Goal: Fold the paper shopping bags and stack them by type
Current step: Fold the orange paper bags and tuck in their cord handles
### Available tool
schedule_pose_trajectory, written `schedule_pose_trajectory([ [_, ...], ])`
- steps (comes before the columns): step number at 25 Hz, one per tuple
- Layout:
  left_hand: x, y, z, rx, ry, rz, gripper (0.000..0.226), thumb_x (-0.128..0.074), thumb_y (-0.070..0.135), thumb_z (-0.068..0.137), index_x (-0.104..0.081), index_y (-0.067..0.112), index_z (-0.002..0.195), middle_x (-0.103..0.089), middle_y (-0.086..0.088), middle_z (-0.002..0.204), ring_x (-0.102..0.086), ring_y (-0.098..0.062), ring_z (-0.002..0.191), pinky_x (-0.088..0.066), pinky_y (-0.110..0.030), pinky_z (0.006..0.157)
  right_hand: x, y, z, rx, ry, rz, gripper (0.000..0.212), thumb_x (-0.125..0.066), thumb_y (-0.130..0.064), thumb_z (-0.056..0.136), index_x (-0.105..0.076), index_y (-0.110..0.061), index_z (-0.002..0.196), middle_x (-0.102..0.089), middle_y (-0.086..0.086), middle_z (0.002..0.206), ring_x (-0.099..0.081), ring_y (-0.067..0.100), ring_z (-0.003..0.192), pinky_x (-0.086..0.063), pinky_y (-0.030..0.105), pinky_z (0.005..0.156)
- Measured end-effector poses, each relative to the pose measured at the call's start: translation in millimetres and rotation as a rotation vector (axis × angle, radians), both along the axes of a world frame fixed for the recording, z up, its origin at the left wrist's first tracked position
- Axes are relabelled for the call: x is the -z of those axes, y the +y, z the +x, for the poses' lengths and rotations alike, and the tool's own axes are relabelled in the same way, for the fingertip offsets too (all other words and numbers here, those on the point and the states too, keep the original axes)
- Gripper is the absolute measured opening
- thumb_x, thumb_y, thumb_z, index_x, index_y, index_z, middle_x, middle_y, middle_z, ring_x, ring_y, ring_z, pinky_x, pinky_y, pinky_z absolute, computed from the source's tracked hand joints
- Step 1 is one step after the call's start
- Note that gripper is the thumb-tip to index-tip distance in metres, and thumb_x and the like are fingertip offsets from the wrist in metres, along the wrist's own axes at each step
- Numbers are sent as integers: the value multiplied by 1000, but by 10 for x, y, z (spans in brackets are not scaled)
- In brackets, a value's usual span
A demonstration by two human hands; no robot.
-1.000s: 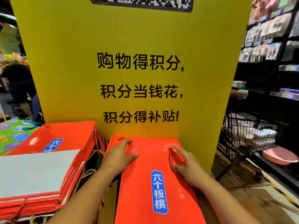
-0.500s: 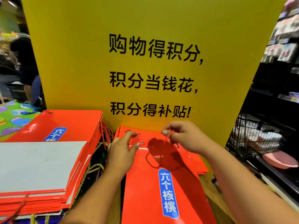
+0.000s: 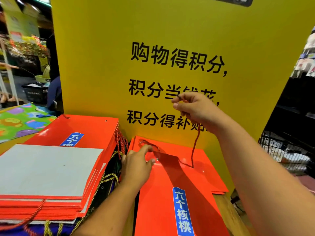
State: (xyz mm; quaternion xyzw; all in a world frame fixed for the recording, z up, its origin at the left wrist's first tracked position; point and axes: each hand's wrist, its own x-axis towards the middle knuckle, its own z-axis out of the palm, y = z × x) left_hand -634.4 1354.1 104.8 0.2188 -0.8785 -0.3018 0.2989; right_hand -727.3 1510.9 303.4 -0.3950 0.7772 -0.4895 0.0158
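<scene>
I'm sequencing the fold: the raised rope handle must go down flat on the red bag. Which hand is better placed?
Probably right. The right hand pinches the rope handle above the red bag; the left hand rests on that bag.

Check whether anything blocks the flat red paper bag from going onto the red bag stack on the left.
Nothing solid. Between the flat red paper bag and the stack of red paper bags hang only loose red and gold cord handles. A grey cardboard sheet covers the stack's near part.
</scene>
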Motion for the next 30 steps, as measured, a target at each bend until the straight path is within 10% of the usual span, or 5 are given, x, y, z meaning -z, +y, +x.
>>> schedule_pose_trajectory([
  [7,-216,-81,-175,-30,-104,205,29,-71,29,84,-49,41,99,-62,2,86,-62,-28,89,-48,-36,75,1371,-131,-64,-155,-344,59,18,-69,-2,89,-65,-13,102,-58,0,65,-46,5,47,-34,20,45],
  [14,24,-109,-247,-15,14,145,18,-57,27,91,-51,37,105,-69,-3,92,-63,-30,103,-49,-43,86,1967,-158,-163,-21,285,60,12,-71,-15,90,-69,-27,90,-66,-21,79,-59,-7,78,-38,9,68],
  [21,11,-99,-220,-29,44,33,32,-55,27,98,-57,36,129,-67,-1,122,-58,-26,116,-45,-44,96,2025,-269,-153,28,351,-33,9,-65,-15,94,-65,-24,92,-67,-15,90,-60,0,88,-42,12,76],
  [30,13,-89,-217,-7,43,-8,19,-57,31,97,-59,40,113,-70,3,107,-61,-26,103,-47,-43,89,2015,-305,-167,60,524,18,4,-67,-18,91,-68,-17,95,-68,-6,92,-57,8,86,-43,24,74],
])
